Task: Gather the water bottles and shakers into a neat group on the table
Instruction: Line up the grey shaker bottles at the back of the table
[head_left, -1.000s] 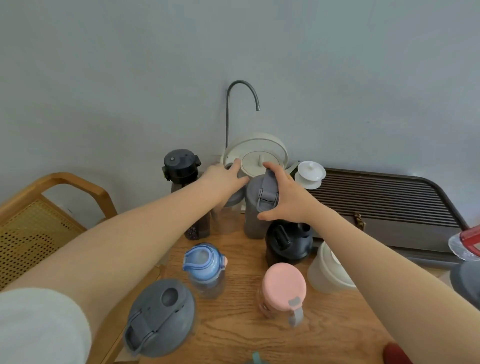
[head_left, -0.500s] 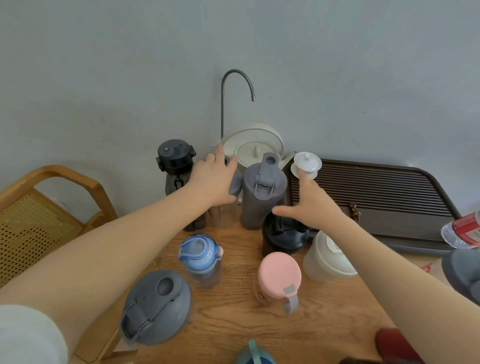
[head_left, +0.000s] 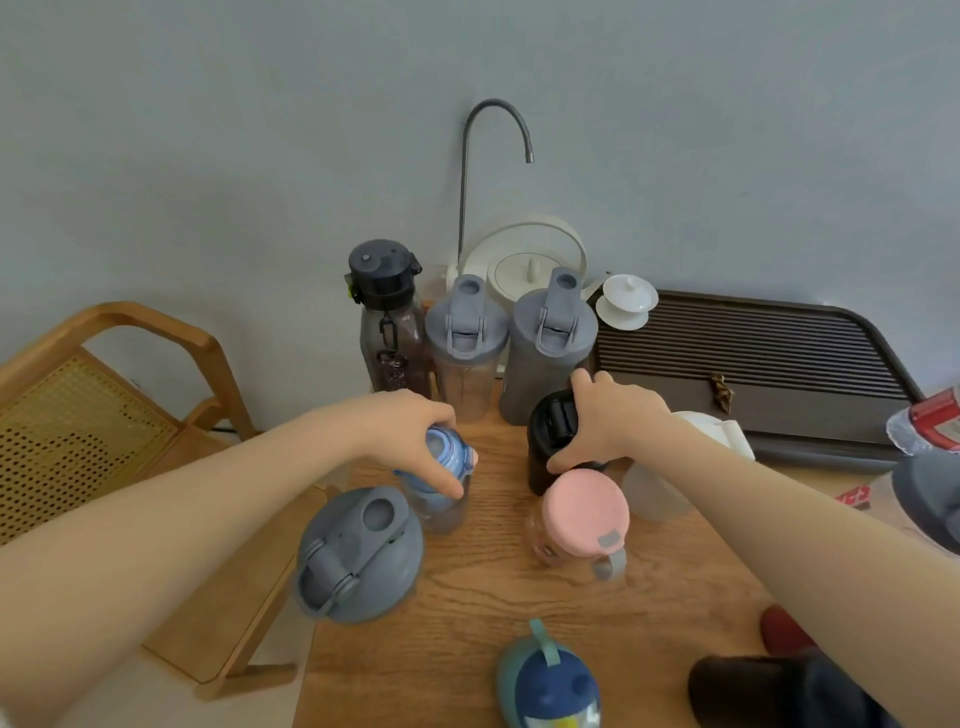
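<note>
On the wooden worktop (head_left: 467, 649), both hands were down among the bottles. The left hand (head_left: 415, 431) had its grip closed over the lid of the blue bottle (head_left: 441, 478), fingers curled around its top. The right hand (head_left: 613, 421) gripped the top of the black bottle (head_left: 550, 436), thumb on the near side. Against the wall stood a row of three: a dark bottle with a black cap (head_left: 387, 322), a clear shaker with a grey lid (head_left: 465, 338) and a grey shaker (head_left: 550, 343), close side by side. Nearer stood a big grey-lidded shaker (head_left: 358, 556) at the worktop's left edge, a pink-lidded bottle (head_left: 582, 514) just in front of the black one, and a navy-topped bottle (head_left: 550, 686) at the near edge.
</note>
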